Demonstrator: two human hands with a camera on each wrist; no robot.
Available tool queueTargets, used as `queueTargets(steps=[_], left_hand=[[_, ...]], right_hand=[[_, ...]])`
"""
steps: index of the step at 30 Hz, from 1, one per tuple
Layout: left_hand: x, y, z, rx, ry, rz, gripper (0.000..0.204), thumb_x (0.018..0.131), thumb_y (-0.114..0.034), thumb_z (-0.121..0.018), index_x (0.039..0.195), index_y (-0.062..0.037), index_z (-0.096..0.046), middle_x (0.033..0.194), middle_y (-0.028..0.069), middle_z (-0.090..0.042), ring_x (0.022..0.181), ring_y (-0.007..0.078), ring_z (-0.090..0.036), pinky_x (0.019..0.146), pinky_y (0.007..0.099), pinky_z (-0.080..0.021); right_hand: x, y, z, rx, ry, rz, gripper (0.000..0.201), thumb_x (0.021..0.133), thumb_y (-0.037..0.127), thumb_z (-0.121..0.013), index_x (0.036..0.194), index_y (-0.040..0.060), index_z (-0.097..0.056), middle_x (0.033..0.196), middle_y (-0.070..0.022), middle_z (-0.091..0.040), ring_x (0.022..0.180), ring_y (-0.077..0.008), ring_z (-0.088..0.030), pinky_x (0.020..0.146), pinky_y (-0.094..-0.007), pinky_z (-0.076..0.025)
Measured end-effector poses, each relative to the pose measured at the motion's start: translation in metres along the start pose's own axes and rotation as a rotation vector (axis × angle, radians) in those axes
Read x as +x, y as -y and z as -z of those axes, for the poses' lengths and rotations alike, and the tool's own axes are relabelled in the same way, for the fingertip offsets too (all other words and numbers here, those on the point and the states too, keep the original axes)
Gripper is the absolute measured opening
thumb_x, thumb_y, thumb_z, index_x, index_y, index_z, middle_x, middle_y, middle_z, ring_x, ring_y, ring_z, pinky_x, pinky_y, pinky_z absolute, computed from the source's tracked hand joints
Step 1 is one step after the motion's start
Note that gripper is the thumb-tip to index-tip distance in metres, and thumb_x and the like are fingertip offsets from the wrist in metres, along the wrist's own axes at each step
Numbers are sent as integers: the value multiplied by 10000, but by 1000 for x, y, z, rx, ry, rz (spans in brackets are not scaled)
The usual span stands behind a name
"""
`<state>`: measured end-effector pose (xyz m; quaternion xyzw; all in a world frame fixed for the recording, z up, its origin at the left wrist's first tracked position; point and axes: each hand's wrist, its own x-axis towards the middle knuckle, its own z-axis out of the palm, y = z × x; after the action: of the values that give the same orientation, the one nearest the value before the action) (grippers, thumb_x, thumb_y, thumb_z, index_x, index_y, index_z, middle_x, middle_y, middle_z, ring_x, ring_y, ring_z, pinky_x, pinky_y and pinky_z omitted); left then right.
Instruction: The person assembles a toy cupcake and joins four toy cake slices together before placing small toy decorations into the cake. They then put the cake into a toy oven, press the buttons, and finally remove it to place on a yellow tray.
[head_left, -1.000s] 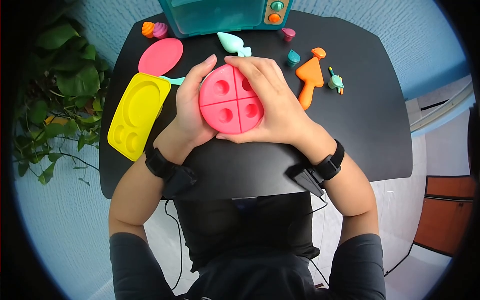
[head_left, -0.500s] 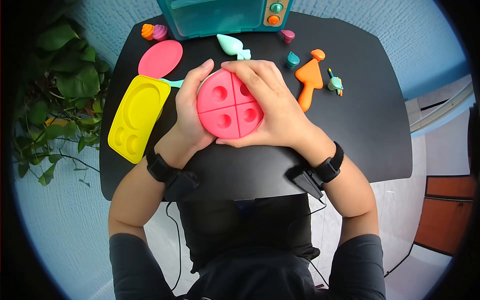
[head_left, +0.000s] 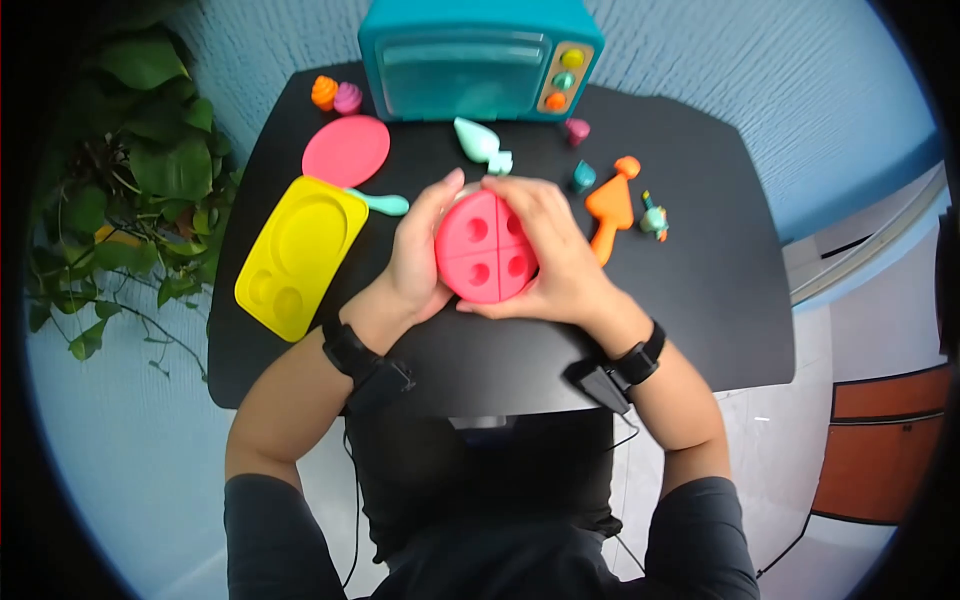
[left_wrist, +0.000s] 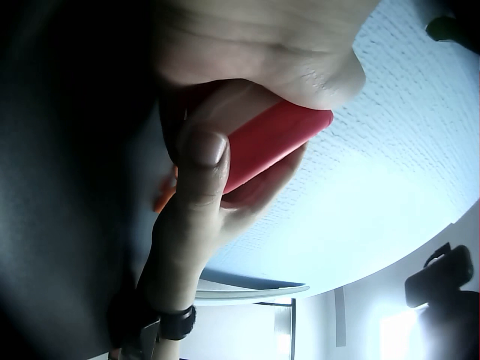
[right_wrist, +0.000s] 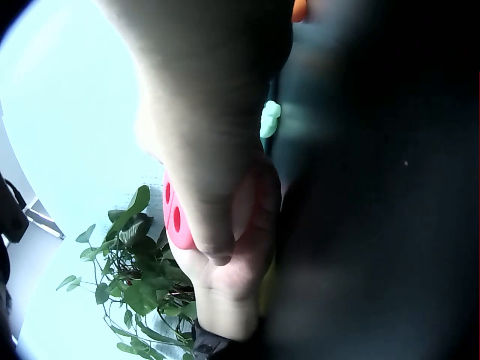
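Both hands hold a round pink toy cake over the table, its top crossed by two grooves into quarters with a round dimple in each. My left hand cups its left side, thumb pointing up along the edge. From the other side my right hand grips it, fingers curved over the far right rim and covering part of that quarter. In the left wrist view the cake's side shows red above a paler band, with the right thumb close to it. Just beyond the hands lies a mint-green cone-shaped toy.
A teal toy oven stands at the back. On the left lie a yellow moulded tray, pink plate, mint handle and two swirl toppers. An orange spatula and several small toys are on the right; a plant borders the table.
The head view has tilted up, so more of the oven shows and the table sits lower in the picture. Both hands keep their hold on the cake.
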<state>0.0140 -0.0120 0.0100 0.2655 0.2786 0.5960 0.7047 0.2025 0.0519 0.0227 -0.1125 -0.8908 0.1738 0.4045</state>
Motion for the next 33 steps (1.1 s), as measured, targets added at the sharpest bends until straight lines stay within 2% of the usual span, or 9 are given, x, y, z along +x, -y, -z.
queueTargets(steps=[7, 14, 16, 18, 19, 23, 30, 32, 33], left_hand=[[-4, -7, -11, -107, 21, 43, 760, 1142, -664, -366, 1461, -22, -620, 1449, 161, -679, 1349, 253, -656, 1167, 416, -506], [-2, -8, -10, 30, 13, -8, 822, 1124, -745, -259, 1600, -123, -509, 1515, 107, -635, 1359, 212, -634, 1074, 398, -546], [3, -3, -1, 49, 13, 33, 750, 1117, -736, -310, 1505, -144, -556, 1269, 76, -705, 1101, 196, -678, 989, 410, -554], [12, 6, 14, 97, 59, 56, 721, 1119, -712, -333, 1379, -102, -614, 1219, 84, -715, 1080, 200, -698, 974, 413, -557], [9, 7, 8, 95, 18, 30, 660, 1123, -671, -360, 1271, -91, -639, 1067, 72, -696, 963, 198, -682, 950, 403, -551], [11, 7, 13, 67, 24, 32, 628, 1127, -653, -365, 1194, -97, -652, 989, 47, -661, 904, 179, -638, 920, 382, -531], [14, 4, 14, -36, -120, -61, 298, 1088, -359, -546, 1268, -136, -625, 1055, 10, -638, 957, 167, -643, 936, 387, -515], [7, -2, 5, 33, -133, -117, 320, 1058, -252, -576, 1363, -158, -564, 1179, 5, -620, 1010, 166, -652, 939, 390, -511], [8, -2, 6, 83, -110, -122, 408, 1056, -307, -586, 1433, -171, -509, 1320, 8, -601, 1130, 176, -643, 1007, 410, -489]], right_hand=[[1, 6, 4, 10, 6, -155, 1199, 625, 407, -1060, 1582, 6, -458, 1485, -205, -551, 1381, -407, -555, 1150, -494, -481], [23, 10, 17, -106, -46, -295, 1224, 644, 429, -1064, 1603, 17, -425, 1499, -202, -535, 1395, -378, -559, 1141, -485, -508], [40, 11, 19, -65, -81, -350, 1208, 657, 414, -1060, 1596, 0, -422, 1498, -198, -538, 1386, -362, -575, 1148, -475, -506], [66, 19, 18, 145, -59, -504, 1157, 704, 406, -1037, 1588, -21, -425, 1484, -194, -547, 1389, -303, -585, 1155, -435, -505], [79, 21, 16, 196, -17, -544, 1143, 719, 402, -1028, 1585, -35, -424, 1480, -198, -556, 1387, -293, -587, 1154, -428, -505], [135, 21, -5, 210, 212, -616, 1161, 723, 460, -1008, 1583, -71, -436, 1455, -217, -612, 1367, -300, -617, 1150, -410, -511], [166, -5, -31, 2, 391, -542, 1159, 681, 476, -1017, 1565, -57, -489, 1401, -218, -659, 1346, -322, -644, 1140, -414, -522], [158, -7, -28, -29, 404, -532, 1172, 684, 473, -1016, 1578, -57, -477, 1433, -224, -643, 1375, -329, -627, 1152, -417, -514], [153, -7, -26, -31, 383, -570, 1213, 662, 511, -1012, 1578, -75, -473, 1468, -252, -615, 1394, -358, -608, 1169, -432, -504]])
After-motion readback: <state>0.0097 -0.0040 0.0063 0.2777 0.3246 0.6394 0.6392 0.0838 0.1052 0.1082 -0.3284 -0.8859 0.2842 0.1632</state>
